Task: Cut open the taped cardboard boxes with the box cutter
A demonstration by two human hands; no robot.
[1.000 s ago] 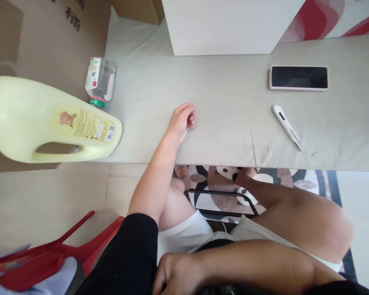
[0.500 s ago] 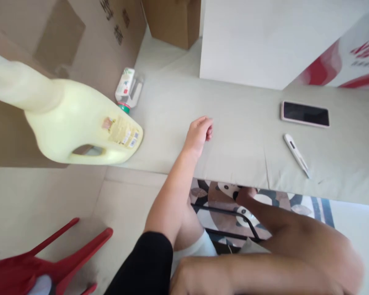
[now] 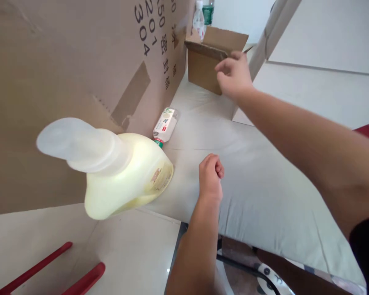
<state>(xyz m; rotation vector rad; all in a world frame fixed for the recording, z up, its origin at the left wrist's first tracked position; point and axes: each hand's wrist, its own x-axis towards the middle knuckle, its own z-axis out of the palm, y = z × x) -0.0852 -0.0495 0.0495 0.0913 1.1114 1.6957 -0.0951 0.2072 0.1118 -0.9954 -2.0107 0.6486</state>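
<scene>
Just left of the right hand (image 3: 233,76) stands a small open box (image 3: 203,67) of brown cardboard, its flap (image 3: 226,40) tipped back towards the hand. The fingers (image 3: 226,64) are bent and slightly parted at the flap's near corner. Whether they pinch it or only brush it I cannot tell. Past the box, further from the hand, two bottles (image 3: 198,20) stand upright, one with a green label. A tall carton (image 3: 80,82) with black print walls off everything to the left of both hands, and a white panel (image 3: 326,37) rises to the right of the right hand.

Nearer to me, the left hand (image 3: 210,176) rests on the grey cloth (image 3: 264,192), curled into a loose fist with nothing in it. Just to its left a yellow jug (image 3: 135,180) lies on its side, its white cap (image 3: 76,143) pointing away from the hand. Beyond the fist, between it and the box, a small bottle (image 3: 165,124) lies against the carton, close by the jug. Red chair legs (image 3: 49,270) show on the floor, well left of the forearm.
</scene>
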